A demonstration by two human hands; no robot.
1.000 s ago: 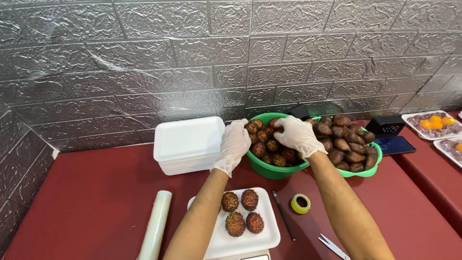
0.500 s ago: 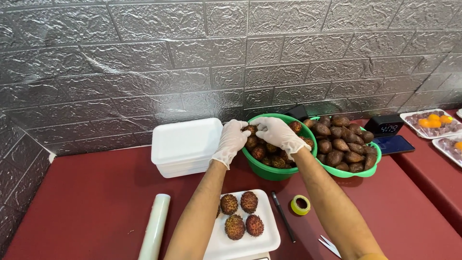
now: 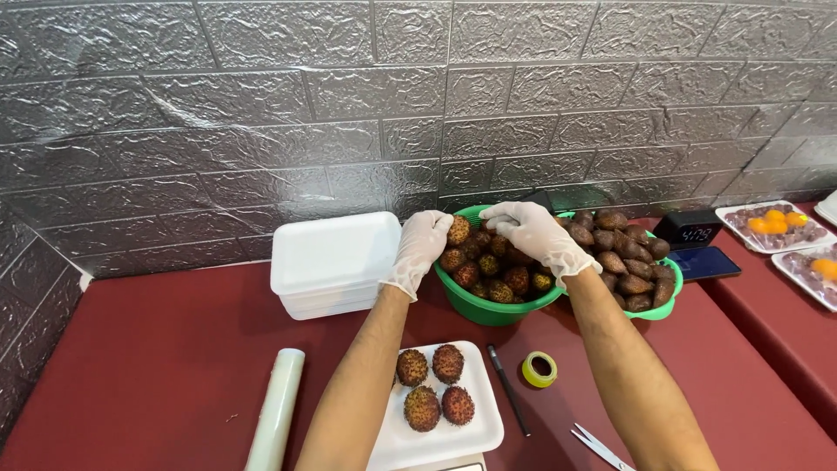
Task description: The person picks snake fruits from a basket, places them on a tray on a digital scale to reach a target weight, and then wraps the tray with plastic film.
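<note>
Both my hands wear white gloves and reach into a green bowl [image 3: 488, 310] full of spiky reddish-brown fruits [image 3: 497, 270]. My left hand [image 3: 422, 246] is at the bowl's left rim, its fingers closed on one fruit [image 3: 459, 230]. My right hand [image 3: 530, 232] lies over the fruits at the bowl's back, fingers curled among them; what it grips is hidden. Near me a white foam tray [image 3: 475, 429] carries several of the same fruits [image 3: 433, 384].
A second green bowl [image 3: 652, 305] of brown scaly fruits sits to the right. A stack of white foam trays [image 3: 336, 262] stands left. On the red table lie a cling film roll [image 3: 276, 410], a pen [image 3: 508, 389], a tape roll [image 3: 540, 369], scissors [image 3: 602, 447], a phone [image 3: 704, 262], a small clock [image 3: 688, 232].
My right hand has moved left from between the two bowls to over the left bowl. My left hand stays at the bowl's left rim and now holds a fruit.
</note>
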